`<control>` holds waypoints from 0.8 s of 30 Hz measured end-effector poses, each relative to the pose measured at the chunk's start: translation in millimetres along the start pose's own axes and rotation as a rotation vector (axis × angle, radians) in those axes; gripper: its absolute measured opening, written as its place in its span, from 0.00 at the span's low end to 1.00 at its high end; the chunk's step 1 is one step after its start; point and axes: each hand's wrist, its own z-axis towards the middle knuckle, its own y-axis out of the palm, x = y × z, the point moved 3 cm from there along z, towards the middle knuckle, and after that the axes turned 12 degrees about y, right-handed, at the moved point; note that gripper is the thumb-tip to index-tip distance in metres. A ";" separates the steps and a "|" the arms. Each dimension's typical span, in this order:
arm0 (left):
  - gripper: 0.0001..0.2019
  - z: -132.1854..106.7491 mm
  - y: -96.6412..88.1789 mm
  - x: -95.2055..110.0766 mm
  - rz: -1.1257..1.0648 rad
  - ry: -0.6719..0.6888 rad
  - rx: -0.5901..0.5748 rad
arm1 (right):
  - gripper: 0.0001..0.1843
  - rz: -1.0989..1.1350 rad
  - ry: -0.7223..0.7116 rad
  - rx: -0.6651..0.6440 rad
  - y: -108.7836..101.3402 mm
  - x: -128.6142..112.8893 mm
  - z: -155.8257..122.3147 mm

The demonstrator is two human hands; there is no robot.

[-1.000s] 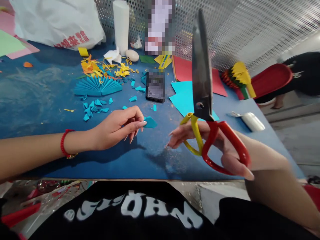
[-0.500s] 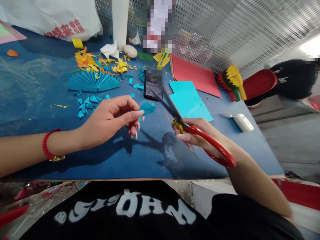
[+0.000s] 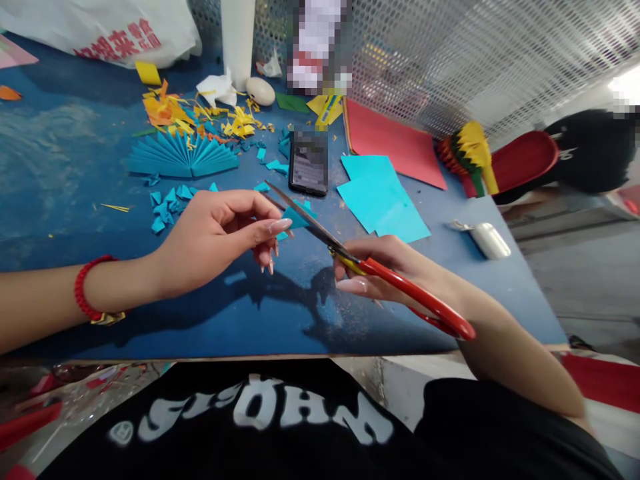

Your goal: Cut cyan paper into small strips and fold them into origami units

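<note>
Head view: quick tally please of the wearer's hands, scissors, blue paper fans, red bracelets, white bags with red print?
Left hand plus right hand: 2
Scissors: 1
Blue paper fan: 1
Red bracelet: 1
White bag: 1
Total: 6

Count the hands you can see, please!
2 that show clearly: the left hand pinching a small blue paper piece, and the right hand holding the scissors. Another person is at the far right; I can't make out hands there.
</note>
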 end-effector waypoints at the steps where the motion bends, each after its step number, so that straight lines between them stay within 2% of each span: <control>1: 0.08 0.1 0.5 0.4 -0.002 -0.004 0.005 | 0.32 0.008 0.008 -0.006 0.2 -0.3 0.4; 12: 0.10 -1.8 1.0 0.7 -0.055 -0.032 0.027 | 0.31 -0.019 0.033 0.001 -0.2 -0.5 1.4; 24: 0.09 -1.1 -2.9 -5.5 -0.064 0.018 -0.029 | 0.34 0.005 0.033 -0.023 0.6 -2.8 0.6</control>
